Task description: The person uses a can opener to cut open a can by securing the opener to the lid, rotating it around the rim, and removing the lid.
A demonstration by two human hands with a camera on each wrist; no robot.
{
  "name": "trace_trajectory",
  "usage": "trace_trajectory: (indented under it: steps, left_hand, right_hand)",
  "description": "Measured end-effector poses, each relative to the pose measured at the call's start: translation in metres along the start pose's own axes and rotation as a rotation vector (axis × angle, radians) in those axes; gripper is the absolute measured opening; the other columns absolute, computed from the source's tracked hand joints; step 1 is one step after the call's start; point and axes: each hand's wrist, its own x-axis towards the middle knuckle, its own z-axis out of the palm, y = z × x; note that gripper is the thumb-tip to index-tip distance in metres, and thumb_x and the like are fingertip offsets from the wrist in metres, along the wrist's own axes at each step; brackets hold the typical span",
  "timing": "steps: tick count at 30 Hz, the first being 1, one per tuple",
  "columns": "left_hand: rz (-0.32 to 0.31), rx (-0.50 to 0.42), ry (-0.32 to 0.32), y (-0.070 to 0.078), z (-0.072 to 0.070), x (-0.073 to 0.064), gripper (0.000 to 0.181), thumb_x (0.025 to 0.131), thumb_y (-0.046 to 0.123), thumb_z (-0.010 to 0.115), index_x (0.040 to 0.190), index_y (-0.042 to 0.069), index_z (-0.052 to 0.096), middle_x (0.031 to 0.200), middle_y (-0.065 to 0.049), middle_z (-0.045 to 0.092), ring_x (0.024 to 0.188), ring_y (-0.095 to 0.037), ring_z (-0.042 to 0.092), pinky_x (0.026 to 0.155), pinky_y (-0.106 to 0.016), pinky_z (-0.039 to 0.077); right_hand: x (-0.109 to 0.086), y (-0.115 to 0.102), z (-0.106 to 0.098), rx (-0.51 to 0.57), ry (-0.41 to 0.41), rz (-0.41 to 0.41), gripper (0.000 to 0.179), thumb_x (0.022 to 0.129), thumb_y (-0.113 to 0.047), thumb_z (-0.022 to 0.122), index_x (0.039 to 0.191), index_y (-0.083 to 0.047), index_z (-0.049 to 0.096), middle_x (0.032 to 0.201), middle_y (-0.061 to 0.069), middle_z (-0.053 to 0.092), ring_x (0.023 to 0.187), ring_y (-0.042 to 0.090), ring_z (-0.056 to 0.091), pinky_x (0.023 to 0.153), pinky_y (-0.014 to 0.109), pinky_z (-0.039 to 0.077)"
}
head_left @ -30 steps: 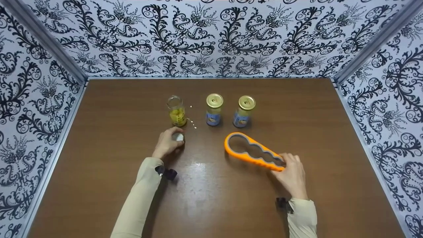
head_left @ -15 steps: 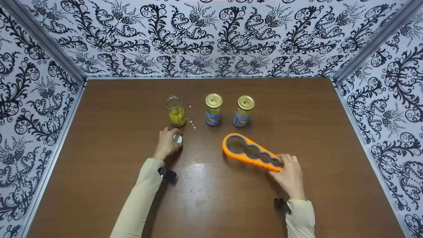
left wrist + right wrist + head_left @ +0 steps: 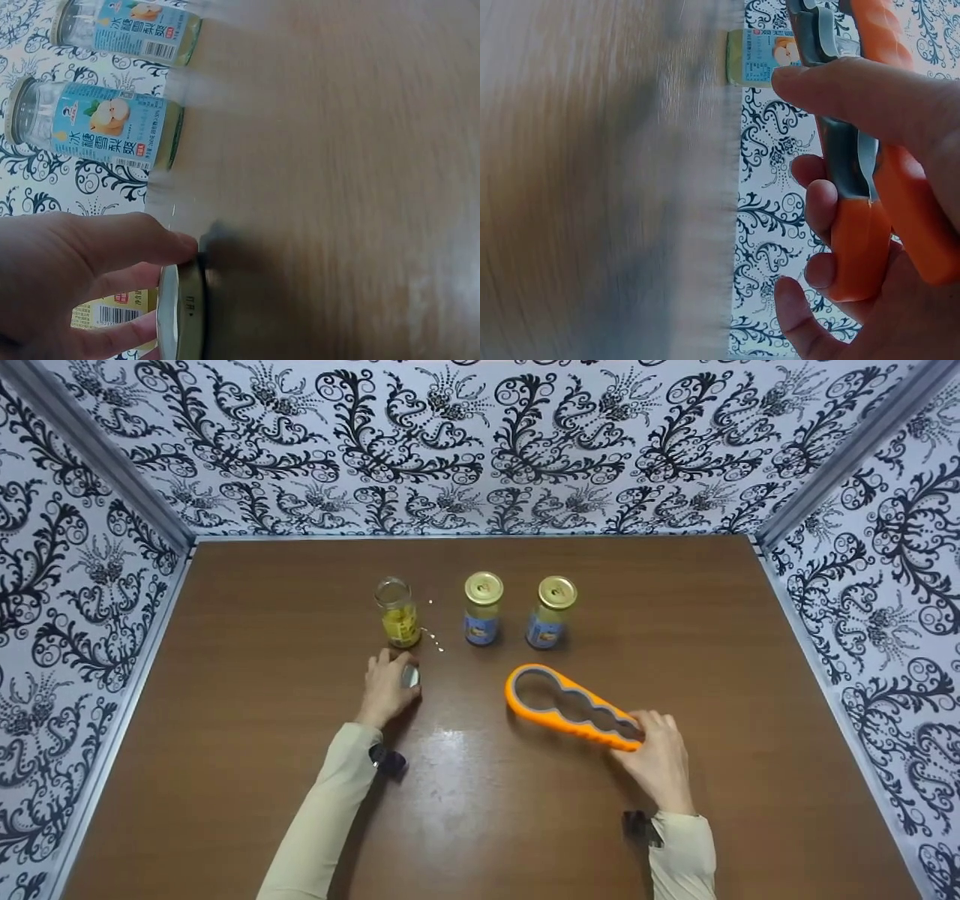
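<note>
My left hand (image 3: 388, 690) pinches a jar lid (image 3: 410, 676) between thumb and fingers, on edge and close over the table. In the left wrist view, the lid (image 3: 191, 311) shows its gold rim and pale inner face. Just beyond that hand stands a lidless glass jar (image 3: 400, 619) with a yellow label. My right hand (image 3: 658, 757) grips the narrow end of an orange jar opener (image 3: 574, 707), whose grey scalloped opening slants toward the middle of the table. Seen from the right wrist, the fingers curl round the opener's orange handle (image 3: 859, 251).
Two jars with gold lids and blue labels, one in the middle (image 3: 481, 611) and one to its right (image 3: 551, 615), stand behind the opener. Several pale drops (image 3: 433, 639) lie beside the lidless jar. Patterned walls (image 3: 480, 450) border the brown table (image 3: 480, 825) on three sides.
My left hand has shifted slightly right, and the lid in it has turned more on edge. The right hand and the opener moved a little left, then stayed still.
</note>
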Motion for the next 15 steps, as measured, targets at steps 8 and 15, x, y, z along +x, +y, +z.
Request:
trace_trajectory:
  steps: [8, 15]
  left_hand:
    - [0.002, -0.008, -0.021, 0.000, -0.001, 0.002, 0.049, 0.071, 0.007, 0.079, 0.117, 0.001, 0.064, 0.118, -0.026, 0.052, 0.107, -0.044, 0.045, 0.087, -0.055, 0.041]
    - [0.038, -0.001, 0.010, 0.010, -0.003, 0.002, 0.052, 0.071, 0.005, 0.080, 0.119, 0.000, 0.062, 0.120, -0.027, 0.052, 0.113, -0.048, 0.043, 0.090, -0.059, 0.039]
  right_hand:
    - [0.000, 0.001, -0.002, -0.006, -0.001, 0.009, 0.045, 0.059, -0.003, 0.087, 0.100, 0.001, 0.067, 0.096, 0.014, 0.064, 0.088, 0.033, 0.052, 0.074, 0.047, 0.043]
    - [0.001, 0.003, -0.004, -0.011, 0.018, -0.007, 0.046, 0.058, -0.002, 0.087, 0.099, 0.002, 0.067, 0.093, 0.013, 0.064, 0.087, 0.033, 0.051, 0.074, 0.047, 0.042]
